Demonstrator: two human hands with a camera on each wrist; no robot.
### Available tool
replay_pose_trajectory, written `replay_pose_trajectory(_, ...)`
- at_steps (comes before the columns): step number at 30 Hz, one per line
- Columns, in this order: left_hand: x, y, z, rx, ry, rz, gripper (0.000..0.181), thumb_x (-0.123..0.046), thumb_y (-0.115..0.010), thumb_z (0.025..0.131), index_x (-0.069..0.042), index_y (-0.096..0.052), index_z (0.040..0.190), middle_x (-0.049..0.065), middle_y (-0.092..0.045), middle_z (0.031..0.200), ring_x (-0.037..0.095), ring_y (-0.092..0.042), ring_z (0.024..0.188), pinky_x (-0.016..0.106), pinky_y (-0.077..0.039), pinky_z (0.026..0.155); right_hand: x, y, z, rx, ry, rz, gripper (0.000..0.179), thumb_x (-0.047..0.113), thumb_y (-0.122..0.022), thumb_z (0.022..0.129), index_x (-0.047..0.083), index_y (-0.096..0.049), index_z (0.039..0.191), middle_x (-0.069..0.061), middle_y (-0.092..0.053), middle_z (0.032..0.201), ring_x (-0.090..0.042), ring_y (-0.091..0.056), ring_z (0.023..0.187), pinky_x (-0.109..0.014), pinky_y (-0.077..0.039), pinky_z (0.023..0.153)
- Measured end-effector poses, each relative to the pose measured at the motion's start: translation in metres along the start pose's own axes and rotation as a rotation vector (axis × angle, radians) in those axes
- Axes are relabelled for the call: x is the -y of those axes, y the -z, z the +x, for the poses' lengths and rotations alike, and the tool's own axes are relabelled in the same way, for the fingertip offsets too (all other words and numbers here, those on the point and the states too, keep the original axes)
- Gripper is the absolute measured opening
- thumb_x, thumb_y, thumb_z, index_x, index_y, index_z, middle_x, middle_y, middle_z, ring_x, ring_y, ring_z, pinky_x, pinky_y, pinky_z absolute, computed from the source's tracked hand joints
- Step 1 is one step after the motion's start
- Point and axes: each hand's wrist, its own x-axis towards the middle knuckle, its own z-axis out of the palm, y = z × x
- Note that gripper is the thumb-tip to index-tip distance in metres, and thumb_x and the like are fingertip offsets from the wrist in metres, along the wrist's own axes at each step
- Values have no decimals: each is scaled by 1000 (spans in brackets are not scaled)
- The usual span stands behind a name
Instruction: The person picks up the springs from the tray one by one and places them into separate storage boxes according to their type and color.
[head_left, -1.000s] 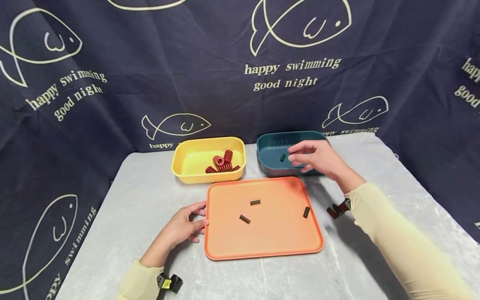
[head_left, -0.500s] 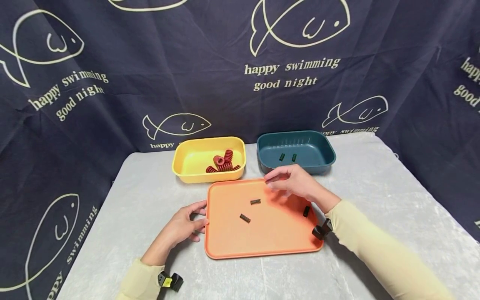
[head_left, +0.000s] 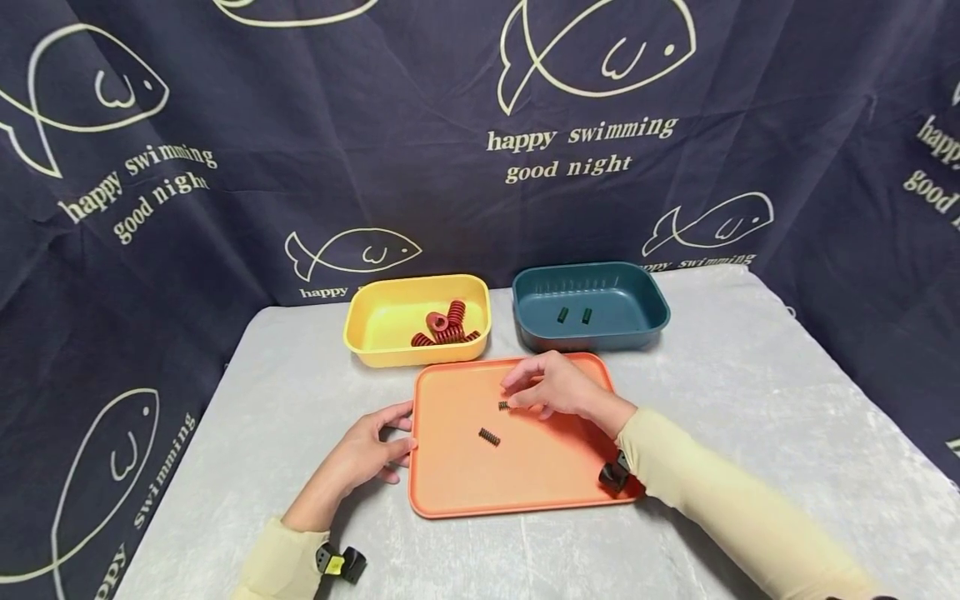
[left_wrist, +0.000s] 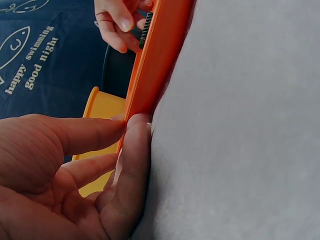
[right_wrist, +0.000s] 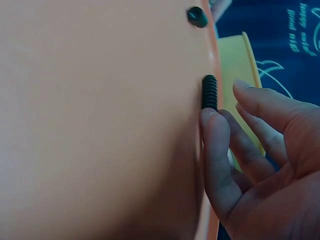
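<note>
My left hand (head_left: 367,450) grips the left edge of the orange tray (head_left: 525,492), thumb on the rim and fingers against its side, as the left wrist view shows up close. Over the tray's middle, my right hand (head_left: 558,387) pinches one end of a small dark coil spring (right_wrist: 209,92) between thumb and middle finger. Its index finger stands apart from the spring. A second dark spring (head_left: 490,437) lies on the tray nearer to me. The tray's right side, where a third spring lay, is now covered by my right wrist and sleeve.
Behind the tray stand a yellow bin (head_left: 382,357) with several thick red springs (head_left: 450,327), and a dark blue bin (head_left: 592,340) holding two green springs (head_left: 587,316). A dark fish-print curtain (head_left: 450,192) hangs behind the grey-white tabletop (head_left: 285,400).
My right hand has moved from the blue bin down and left to the spring on the tray. A second green spring now shows in that bin. My left hand stays at the tray's edge.
</note>
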Motion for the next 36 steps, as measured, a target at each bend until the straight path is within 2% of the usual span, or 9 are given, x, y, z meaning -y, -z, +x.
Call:
replay_pose_trajectory(7,1,1,0,6,-6,-6,61,6,-69,94,-7,-52,151,12,-59,119,22,-71,73,38,-60,50,2,-10,3,-27,18,-108,18,3,-87,81,12,-81,95,1,-75,88,-16,-62,60,-33,-56,48)
replay_pose_trajectory(15,-3,0,0,2,-9,-12,61,7,-69,93,-7,-52,150,13,-59,119,22,-71,73,38,-59,49,1,-8,-2,4,136,-200,17,-2,-79,87,13,-81,96,3,-74,83,-13,-51,50,-25,-44,42)
replay_pose_trajectory(20,-1,1,-2,6,-6,-14,61,7,-69,93,-7,-52,150,13,-59,119,22,-71,73,37,-59,49,1,-2,-6,13,143,-167,16,0,-78,89,12,-80,99,-3,-73,82,-19,-56,51,-29,-50,45)
replay_pose_trajectory(24,3,3,-3,15,-14,-13,60,6,-68,94,-6,-51,151,13,-58,120,23,-71,73,37,-59,50,7,9,-5,-14,155,-85,16,-3,-74,90,5,-78,103,-16,-72,83,-36,-65,57,-41,-59,51)
replay_pose_trajectory(27,5,4,-3,16,-23,-13,60,6,-68,94,-5,-51,151,13,-59,121,23,-71,73,37,-59,49,12,23,-3,-47,178,-40,17,-5,-71,91,0,-77,107,-21,-73,89,-43,-69,69,-48,-62,57)
replay_pose_trajectory(30,5,4,-2,21,-28,-14,60,5,-69,94,-6,-52,150,13,-59,121,22,-71,72,38,-60,49,18,40,-2,-88,191,-27,19,-1,-73,92,-1,-76,110,-20,-74,97,-41,-72,78,-47,-63,59)
replay_pose_trajectory(36,3,3,-1,23,-25,-12,60,4,-70,94,-8,-52,150,12,-60,120,21,-71,72,37,-60,49,22,79,1,-209,185,-37,26,7,-78,92,0,-75,117,-19,-74,106,-30,-75,79,-40,-63,57)
